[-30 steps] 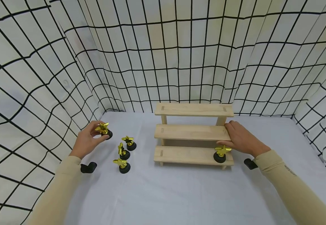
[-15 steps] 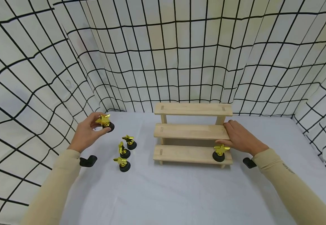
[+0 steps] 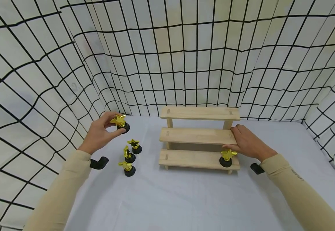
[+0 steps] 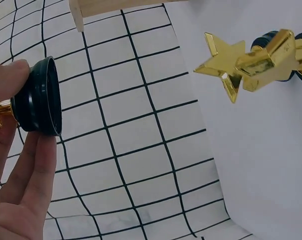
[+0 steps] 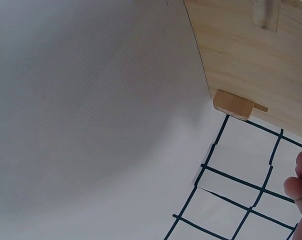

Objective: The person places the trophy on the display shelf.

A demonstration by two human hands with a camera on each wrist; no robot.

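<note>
White table [image 3: 167, 199], gridded wall [image 3: 204, 59] behind: remotely, I log the left hand [image 3: 100, 133] pinching a star trophy [image 3: 119, 121] by its base, three trophies [image 3: 130, 158] near it, the right hand [image 3: 249, 143] gripping a wooden stand [image 3: 196, 135], a lower-tier trophy [image 3: 226, 162] just beside, which that hand's slip could topple.

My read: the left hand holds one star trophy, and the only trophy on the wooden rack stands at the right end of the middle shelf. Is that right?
Not quite: the head view shows the rack trophy at the right end of the bottom shelf, not the middle one. The left hand does hold one star trophy.
</note>
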